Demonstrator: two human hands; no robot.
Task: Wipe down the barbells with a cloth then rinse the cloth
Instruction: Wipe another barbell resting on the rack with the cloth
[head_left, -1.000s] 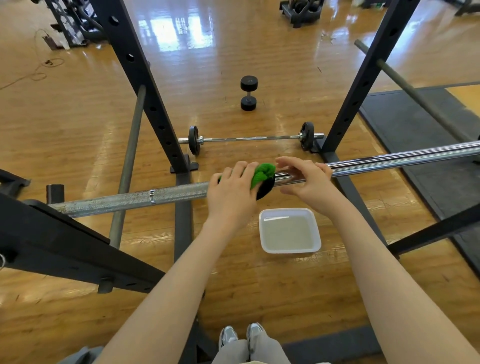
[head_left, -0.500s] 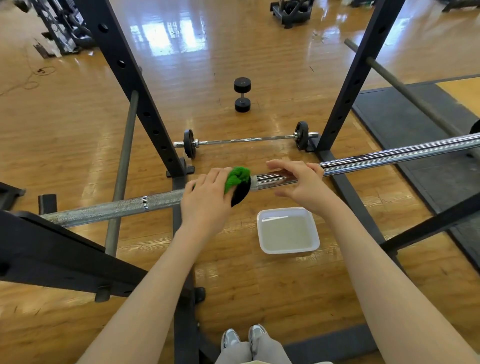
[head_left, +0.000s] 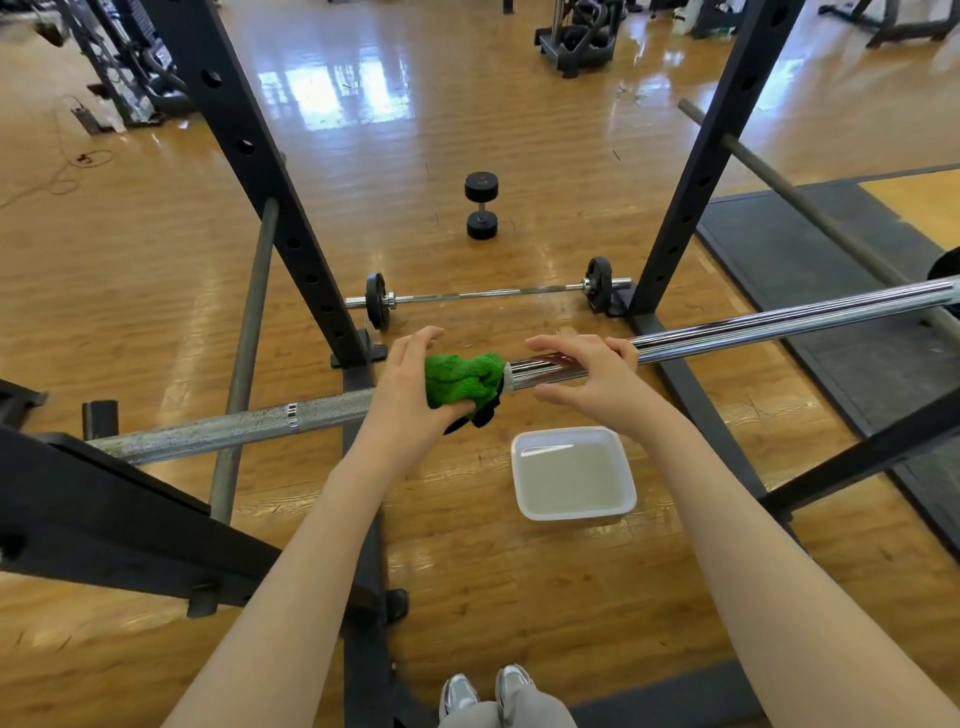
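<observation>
Glossy wooden floor (head_left: 156, 291) runs under the whole rack, and nearest the person's shoes a white tub (head_left: 574, 473) of cloudy water sits on it, just below the bar. Above the tub, the left hand (head_left: 410, 387) is clamped around a green cloth (head_left: 460, 382), which is bunched over the barbell (head_left: 779, 322) where the rough grey shaft meets the polished sleeve. The right hand (head_left: 587, 374) rests over the sleeve just beside the cloth, fingers loosely arched and apart; I cannot tell whether it truly grips.

With so light a hold, my worry is that a hard stroke of the cloth could roll or slide the bar on its supports. A wet cloth on chrome may also slip off suddenly, sending the hand forward. Drips would land on the varnished boards beside the tub, leaving a slick patch right by the feet, and a careless step back could tip the tub.

Farther off, a small loaded barbell (head_left: 488, 295) lies on the floor between the black uprights (head_left: 270, 176), not yet attended to as far as I can judge. Beyond it stands a dumbbell (head_left: 481, 206), with more racks at the far wall.
</observation>
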